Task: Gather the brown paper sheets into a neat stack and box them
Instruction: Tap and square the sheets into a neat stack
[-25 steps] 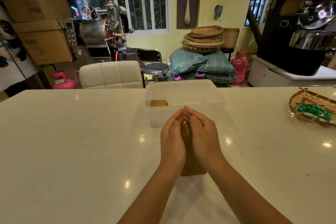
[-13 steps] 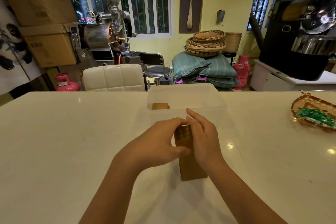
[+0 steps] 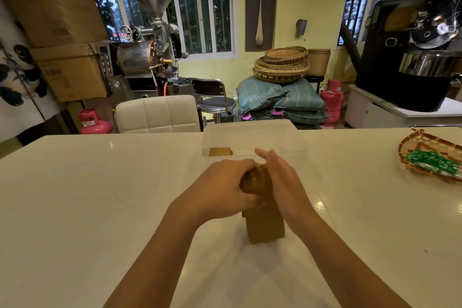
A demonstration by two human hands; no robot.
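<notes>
The brown stack (image 3: pixel 263 225) sits on the white table (image 3: pixel 100 195), right in the middle, near edge resting on the surface while the far end is lifted between both hands. Left hand (image 3: pixel 225 190) is wrapped over that raised end from the left, fingers curled tight around the paper, thumb pressed along the side. Right hand (image 3: pixel 282 182) is flat against the right face of the stack, fingers straight and together, pointing away from the camera, palm pushing in; not curled, just pressing. So the stack is squeezed between a closed left grip and a flat right palm.

Just beyond the hands, the clear box (image 3: pixel 255 137) stands open on the table, and there's one small brown bundle (image 3: pixel 220 151) already lying in its left near corner. The stack in hand is outside the box, just short of its near wall.

Off to the right edge of the table, a woven tray (image 3: pixel 410 147) holds green packets (image 3: pixel 432 161), well apart from the work. Behind the table, a white padded chair (image 3: pixel 157 114), and further back a coffee roaster (image 3: pixel 147 55), plus baskets (image 3: pixel 281 65) piled on blue-green sacks (image 3: pixel 262 94).
</notes>
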